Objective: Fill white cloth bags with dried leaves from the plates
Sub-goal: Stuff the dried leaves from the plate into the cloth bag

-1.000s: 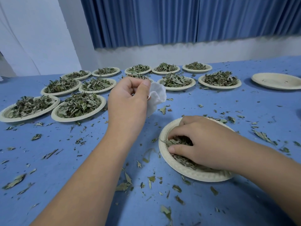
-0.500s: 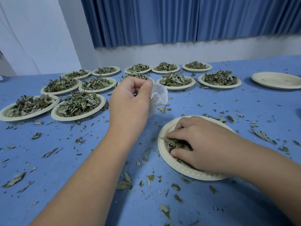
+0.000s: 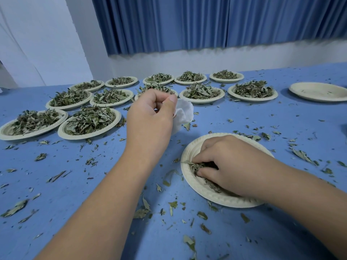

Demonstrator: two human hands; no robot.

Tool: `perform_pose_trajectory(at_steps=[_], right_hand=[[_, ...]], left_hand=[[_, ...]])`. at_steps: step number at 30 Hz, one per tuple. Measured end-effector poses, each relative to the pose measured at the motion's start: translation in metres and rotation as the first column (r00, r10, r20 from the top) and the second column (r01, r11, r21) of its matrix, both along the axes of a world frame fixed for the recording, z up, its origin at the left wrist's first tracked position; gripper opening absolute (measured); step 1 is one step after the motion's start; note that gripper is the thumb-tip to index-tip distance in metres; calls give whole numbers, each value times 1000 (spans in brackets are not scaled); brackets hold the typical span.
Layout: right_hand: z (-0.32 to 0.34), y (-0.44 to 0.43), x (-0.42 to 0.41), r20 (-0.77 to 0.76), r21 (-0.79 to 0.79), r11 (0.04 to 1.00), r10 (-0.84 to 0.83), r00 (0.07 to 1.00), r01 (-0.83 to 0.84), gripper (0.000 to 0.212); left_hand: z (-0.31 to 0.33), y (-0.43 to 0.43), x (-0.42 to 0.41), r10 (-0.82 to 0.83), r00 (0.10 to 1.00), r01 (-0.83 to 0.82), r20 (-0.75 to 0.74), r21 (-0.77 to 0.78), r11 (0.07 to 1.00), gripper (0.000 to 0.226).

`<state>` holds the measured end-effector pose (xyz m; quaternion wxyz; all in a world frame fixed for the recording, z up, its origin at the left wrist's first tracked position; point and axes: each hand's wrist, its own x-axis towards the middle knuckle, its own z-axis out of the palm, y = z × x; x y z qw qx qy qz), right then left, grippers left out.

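My left hand (image 3: 150, 119) is raised above the blue table and pinches a small white cloth bag (image 3: 183, 114) between thumb and fingers; most of the bag hangs behind the hand. My right hand (image 3: 225, 167) lies in a cream paper plate (image 3: 191, 182) near the table's middle right, its fingers curled round a clump of dried leaves (image 3: 201, 167). Few leaves remain on this plate, and the hand hides much of it.
Several cream plates heaped with dried leaves (image 3: 90, 121) stand in rows across the back left and middle. A bare plate (image 3: 319, 91) sits at the far right. Loose leaf bits (image 3: 144, 209) litter the blue table (image 3: 75, 184). A blue curtain hangs behind.
My right hand has drawn the leaves together on the plate and curled tighter round them. My left hand with the bag has stayed raised, shifting slightly.
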<state>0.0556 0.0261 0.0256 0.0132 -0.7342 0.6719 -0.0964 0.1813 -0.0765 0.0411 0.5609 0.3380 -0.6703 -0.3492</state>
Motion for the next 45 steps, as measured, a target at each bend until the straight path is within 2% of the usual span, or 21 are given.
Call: perform_pose_trajectory(at_steps=[8,14,19,21,26,31,33,35,39,45], right_hand=[[0,-1,-5,25,-29,999,37,999,-36,22],[20,5,-29,378,-129,986,-52,925,109,12],[23,3,-38,512,-182,960,-91,854,211,12],[23,3,-37,488,-201,954,-98,867,221,9],[21,1,-30,306,-242,946,-137,942,216,13],[20,0,-22,143,-211,947,-214,966,241,19],[19,1,-18,136,-218,945,-218,966,244,17],[18,2,-15,151,-251,933,-227,962,259,14],[18,2,-13,251,-332,884,-254,934,330,18],[16,1,-12,327,-384,858,-219,919,341,20]], left_hand=[[-4,-1,-1,20,998,-17,63,-34,999,18],[-5,1,-3,-2,995,4,95,-20,1000,17],[-8,8,-9,-61,979,60,195,11,998,19],[-8,12,-11,-80,971,79,223,13,997,19],[-7,21,-15,-111,949,125,296,-29,992,19],[-8,30,-19,-113,912,160,395,-87,983,17],[-9,32,-21,-89,895,152,437,-111,982,20],[-10,31,-23,-86,904,142,419,-104,984,18],[-11,30,-24,-119,927,139,356,-29,990,14],[-9,32,-24,-163,940,147,298,75,986,16]])
